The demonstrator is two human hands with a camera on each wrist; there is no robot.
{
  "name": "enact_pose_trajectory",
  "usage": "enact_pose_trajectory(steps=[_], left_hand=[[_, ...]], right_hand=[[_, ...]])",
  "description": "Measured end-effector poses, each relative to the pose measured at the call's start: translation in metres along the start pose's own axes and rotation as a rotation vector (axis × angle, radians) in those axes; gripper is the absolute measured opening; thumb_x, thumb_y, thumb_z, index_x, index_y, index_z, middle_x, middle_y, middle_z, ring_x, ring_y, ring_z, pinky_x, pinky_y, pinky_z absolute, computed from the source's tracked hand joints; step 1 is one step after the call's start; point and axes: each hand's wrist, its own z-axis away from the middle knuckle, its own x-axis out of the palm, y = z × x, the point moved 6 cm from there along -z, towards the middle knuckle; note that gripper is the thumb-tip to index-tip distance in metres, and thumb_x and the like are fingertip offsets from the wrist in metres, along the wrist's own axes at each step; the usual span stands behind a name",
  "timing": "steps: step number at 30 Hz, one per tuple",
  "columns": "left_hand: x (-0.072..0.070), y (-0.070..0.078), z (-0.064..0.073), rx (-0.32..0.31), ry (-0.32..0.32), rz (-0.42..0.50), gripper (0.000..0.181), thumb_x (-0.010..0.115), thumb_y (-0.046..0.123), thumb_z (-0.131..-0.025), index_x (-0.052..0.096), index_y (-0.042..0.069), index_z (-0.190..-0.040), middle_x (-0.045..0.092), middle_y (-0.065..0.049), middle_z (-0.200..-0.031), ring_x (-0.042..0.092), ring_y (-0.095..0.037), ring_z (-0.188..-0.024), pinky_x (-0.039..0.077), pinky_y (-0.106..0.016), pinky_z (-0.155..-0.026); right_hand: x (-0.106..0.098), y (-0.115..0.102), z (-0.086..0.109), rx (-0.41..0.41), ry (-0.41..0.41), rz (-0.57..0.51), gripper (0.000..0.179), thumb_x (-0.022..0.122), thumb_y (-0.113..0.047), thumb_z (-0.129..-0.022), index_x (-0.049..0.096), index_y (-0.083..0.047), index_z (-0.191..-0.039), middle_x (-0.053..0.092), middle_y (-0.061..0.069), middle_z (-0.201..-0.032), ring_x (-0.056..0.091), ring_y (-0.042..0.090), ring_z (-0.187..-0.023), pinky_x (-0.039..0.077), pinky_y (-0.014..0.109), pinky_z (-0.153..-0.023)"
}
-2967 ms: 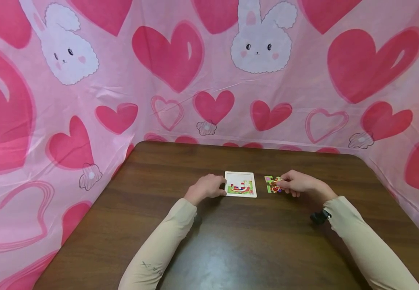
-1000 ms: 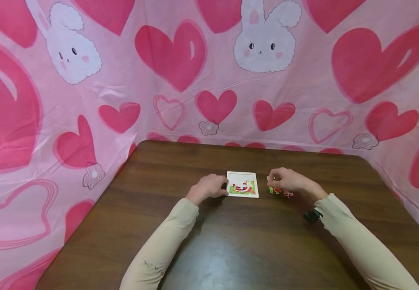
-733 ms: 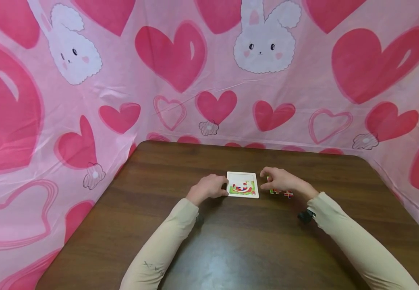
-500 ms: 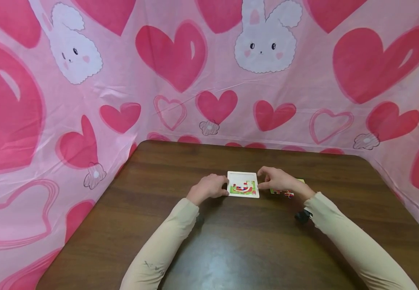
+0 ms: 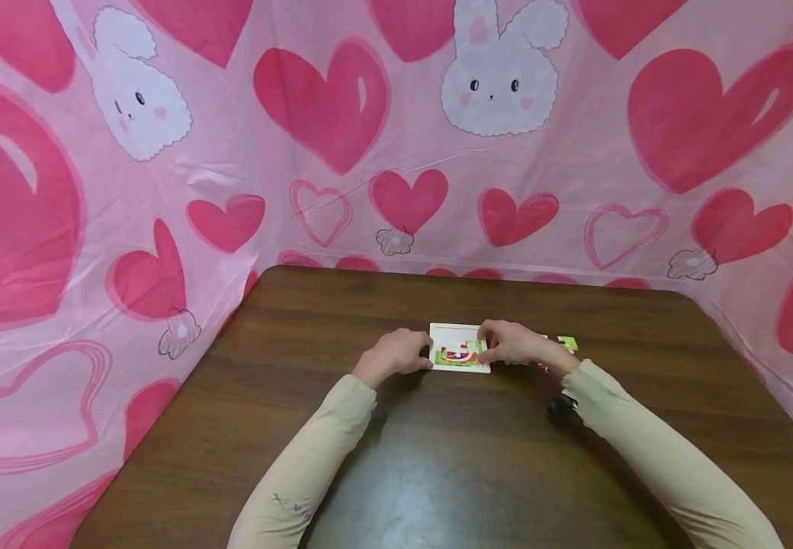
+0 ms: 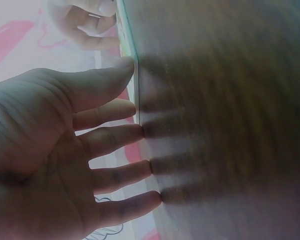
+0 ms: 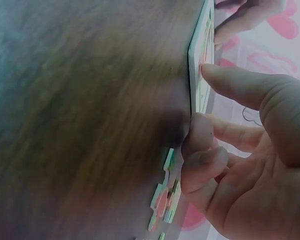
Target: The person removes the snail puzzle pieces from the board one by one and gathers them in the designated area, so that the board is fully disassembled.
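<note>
A square puzzle tray (image 5: 450,335) with a white border lies on the table, its lower part filled with colourful jigsaw pieces (image 5: 457,357) and its upper part bare white. My left hand (image 5: 396,354) rests at the tray's left edge. In the left wrist view its thumb touches the tray's corner, and the straight fingers meet the tabletop. My right hand (image 5: 515,343) is over the tray's right edge. Its thumb (image 7: 235,85) touches the tray's surface, while the lower fingers bend beside the edge. No piece shows in the right hand.
Loose jigsaw pieces (image 5: 566,344) lie right of the tray, partly hidden behind my right hand. In the right wrist view, several loose pieces (image 7: 161,200) are close below the curled fingers. A pink heart-and-rabbit cloth (image 5: 410,137) hangs behind the brown wooden table (image 5: 383,442).
My right hand has moved left from the loose pieces onto the tray's right edge, uncovering some of those pieces. My left hand has stayed at the tray's left edge.
</note>
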Motion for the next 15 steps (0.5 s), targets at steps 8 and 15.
enact_pose_trajectory(steps=[8,15], left_hand=[[0.000,0.001,0.000,0.005,-0.002,-0.003,0.047,0.069,0.038,-0.091,0.061,0.016,-0.131,0.064,-0.004,-0.123,0.054,-0.019,-0.096,0.048,-0.040,-0.092],[0.000,0.000,0.000,0.014,0.005,-0.008,0.046,0.070,0.038,-0.090,0.062,0.016,-0.130,0.065,-0.004,-0.120,0.054,-0.019,-0.094,0.049,-0.040,-0.090]], right_hand=[[-0.001,-0.009,-0.006,-0.009,-0.028,0.023,0.030,0.076,-0.015,-0.085,0.057,-0.002,-0.104,0.056,0.005,-0.077,0.052,0.014,-0.056,0.044,0.027,-0.051],[-0.002,-0.014,-0.010,0.000,-0.060,0.041,0.034,0.078,-0.012,-0.083,0.050,-0.004,-0.101,0.055,0.005,-0.079,0.051,0.015,-0.060,0.043,0.026,-0.054]])
